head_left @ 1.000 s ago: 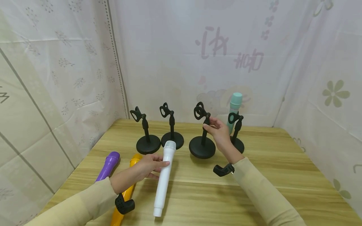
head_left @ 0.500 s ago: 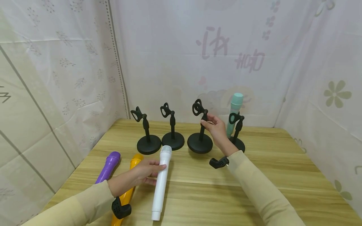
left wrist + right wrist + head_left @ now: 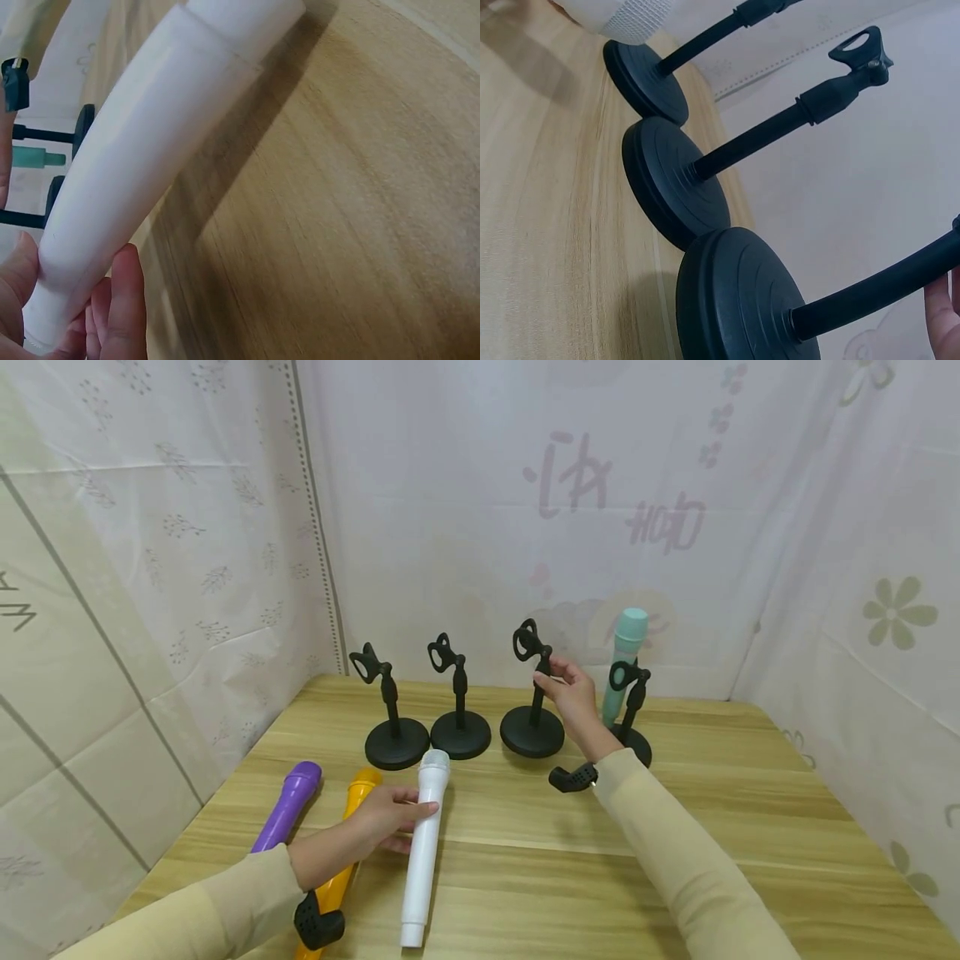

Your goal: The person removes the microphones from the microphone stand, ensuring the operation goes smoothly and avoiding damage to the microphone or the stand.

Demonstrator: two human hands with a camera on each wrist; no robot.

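My left hand [image 3: 390, 818] grips a white microphone [image 3: 425, 860] by its upper body, thumb on one side and fingers on the other. In the left wrist view the microphone [image 3: 142, 142] slants across, its shadow falling on the wood below. My right hand [image 3: 574, 697] pinches the stem of a black desktop microphone stand [image 3: 532, 732], whose clip at the top holds nothing. The right wrist view shows this stand's round base [image 3: 742, 300] close to its neighbour, with fingertips [image 3: 941, 315] on the stem.
Two more black stands [image 3: 397, 743] [image 3: 461, 735] stand to the left with bare clips. At right, a mint microphone [image 3: 630, 631] leans behind another stand [image 3: 636, 745]. A purple microphone [image 3: 288, 802] and an orange one [image 3: 362, 783] lie on the wooden table [image 3: 720, 827]. Printed curtains hang behind.
My right hand has carried its stand backward, away from me, nearer the line of the other stands. My left hand has drawn the white microphone slightly left and toward me.
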